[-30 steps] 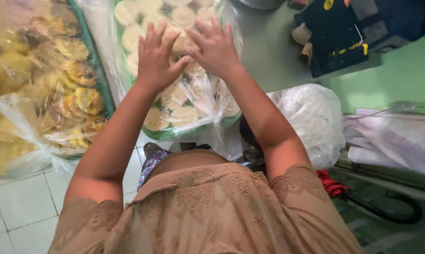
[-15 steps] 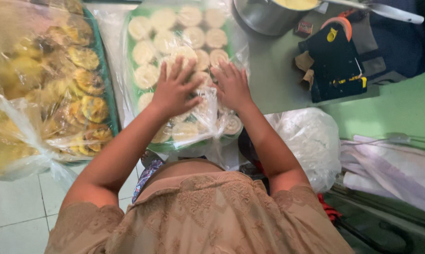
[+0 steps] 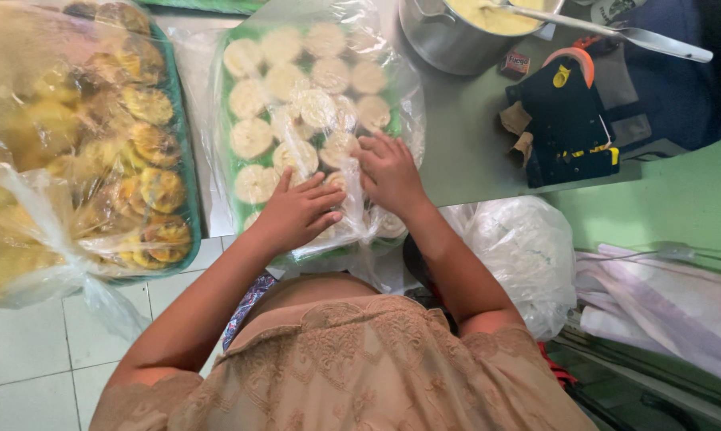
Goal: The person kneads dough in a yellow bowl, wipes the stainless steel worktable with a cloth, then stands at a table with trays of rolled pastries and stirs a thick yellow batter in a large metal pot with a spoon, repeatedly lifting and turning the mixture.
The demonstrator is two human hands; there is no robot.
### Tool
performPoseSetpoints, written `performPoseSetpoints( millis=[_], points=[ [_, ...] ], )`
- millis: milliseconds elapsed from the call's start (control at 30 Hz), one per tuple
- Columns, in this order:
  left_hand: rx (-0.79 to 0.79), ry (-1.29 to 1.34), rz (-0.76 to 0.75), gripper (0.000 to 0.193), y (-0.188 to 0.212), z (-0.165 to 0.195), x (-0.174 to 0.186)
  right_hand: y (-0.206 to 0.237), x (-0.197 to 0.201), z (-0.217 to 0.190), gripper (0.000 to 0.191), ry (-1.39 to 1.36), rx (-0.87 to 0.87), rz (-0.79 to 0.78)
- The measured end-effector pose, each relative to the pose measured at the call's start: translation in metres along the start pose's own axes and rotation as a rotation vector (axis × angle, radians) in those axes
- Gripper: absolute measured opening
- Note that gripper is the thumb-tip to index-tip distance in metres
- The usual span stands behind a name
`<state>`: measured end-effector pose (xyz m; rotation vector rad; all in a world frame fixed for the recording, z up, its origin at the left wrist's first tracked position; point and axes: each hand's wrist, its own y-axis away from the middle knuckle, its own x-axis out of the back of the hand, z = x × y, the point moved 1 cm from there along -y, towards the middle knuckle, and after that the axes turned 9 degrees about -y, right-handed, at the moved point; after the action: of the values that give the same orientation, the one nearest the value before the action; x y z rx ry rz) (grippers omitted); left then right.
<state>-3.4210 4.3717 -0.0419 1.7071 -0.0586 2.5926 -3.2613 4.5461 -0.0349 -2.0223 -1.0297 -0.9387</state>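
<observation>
Head view looks down on the left hand [image 3: 297,211], fingers spread and lying flat on the clear plastic wrap [image 3: 328,120], gripping nothing. Just beside it, the right hand [image 3: 388,172] also rests flat with fingers slightly apart, pressed onto the same wrap. Under the plastic sits a green tray [image 3: 225,152] filled with pale round cakes [image 3: 253,137] in rows; both hands cover its near end at the edge of the grey desk [image 3: 464,144]. Left of it, a second green tray [image 3: 186,191] holds browned yellow pastries [image 3: 149,144] inside a loose plastic bag. Farther off stand a metal pot [image 3: 448,36] with yellow batter and a spoon [image 3: 616,32], and a dark pouch [image 3: 568,120].
</observation>
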Motion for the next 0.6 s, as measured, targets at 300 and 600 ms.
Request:
performPoseSetpoints(
  millis=[300,600],
  points=[
    [0.033,0.115,0.007,0.039,0.018,0.007,0.027,0.012,0.003,-0.037,0.023,-0.149,0.031,0.08],
    [0.031,0.183,0.235,0.017,-0.006,0.019,0.041,0.039,0.007,-0.066,0.024,-0.159,-0.017,0.084]
  ],
)
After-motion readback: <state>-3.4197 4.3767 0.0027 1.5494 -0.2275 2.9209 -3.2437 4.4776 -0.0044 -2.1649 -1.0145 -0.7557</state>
